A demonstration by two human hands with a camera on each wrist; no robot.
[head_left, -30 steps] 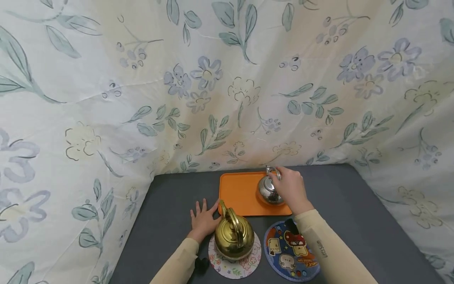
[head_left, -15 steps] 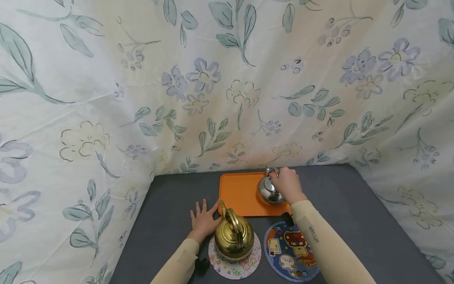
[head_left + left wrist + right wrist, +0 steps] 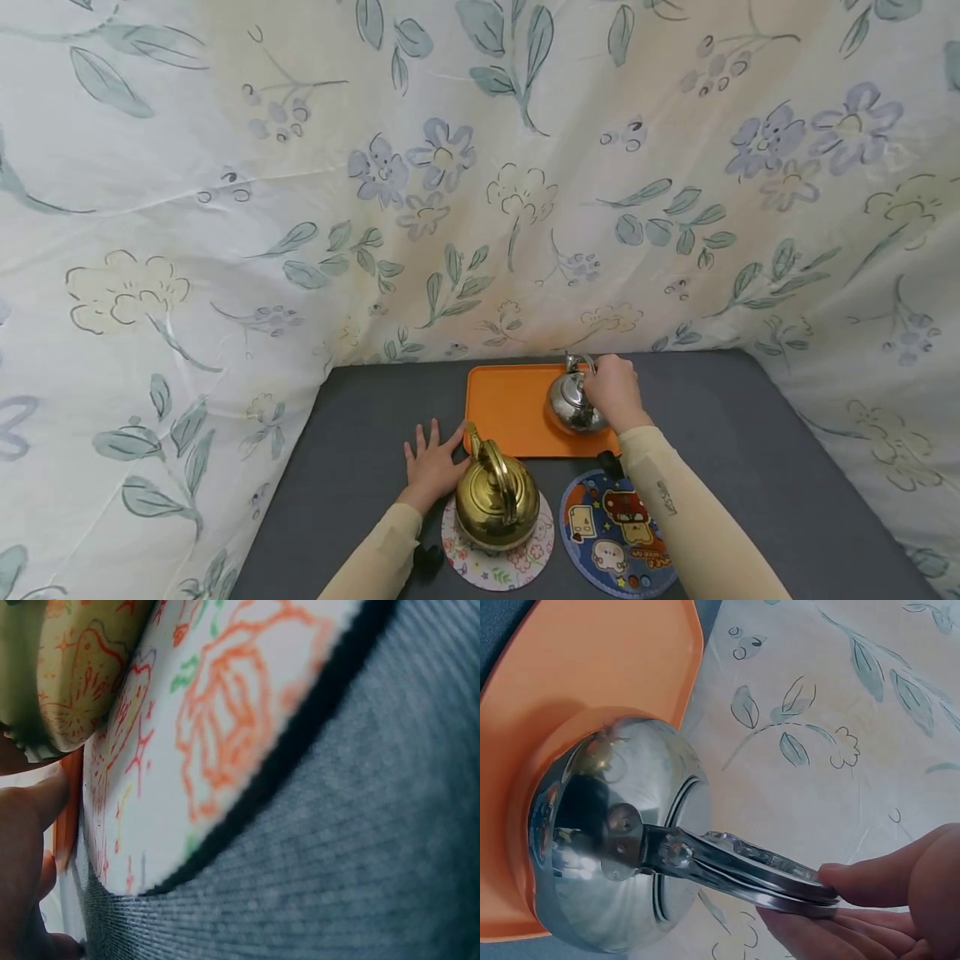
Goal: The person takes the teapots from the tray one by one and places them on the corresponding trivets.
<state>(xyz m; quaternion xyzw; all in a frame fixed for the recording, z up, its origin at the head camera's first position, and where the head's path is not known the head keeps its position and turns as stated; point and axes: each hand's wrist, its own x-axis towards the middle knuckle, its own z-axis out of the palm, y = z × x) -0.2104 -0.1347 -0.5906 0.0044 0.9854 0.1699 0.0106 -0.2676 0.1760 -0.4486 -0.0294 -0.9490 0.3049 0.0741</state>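
Note:
A small silver kettle (image 3: 573, 404) stands at the right end of the orange tray (image 3: 510, 404). My right hand (image 3: 617, 393) holds its handle (image 3: 742, 870), thumb on one side and fingers on the other in the right wrist view. My left hand (image 3: 432, 468) lies with fingers spread at the tray's front left corner, thumb and index finger close to the rim; whether they touch it is hard to tell. Just right of that hand, a larger gold kettle (image 3: 495, 504) sits on a round white floral mat (image 3: 501, 577). The left wrist view shows this mat (image 3: 225, 727) close up.
A round blue cartoon mat (image 3: 600, 521) lies to the right of the floral mat, partly under my right sleeve (image 3: 682, 508). The dark grey tabletop (image 3: 367, 408) meets a flower-patterned cloth (image 3: 420, 275) at the back and sides.
My right forearm and wrist have shifted slightly left, the hand still on the silver kettle's handle. The kettle stays on the tray. My left hand and the gold kettle keep their places.

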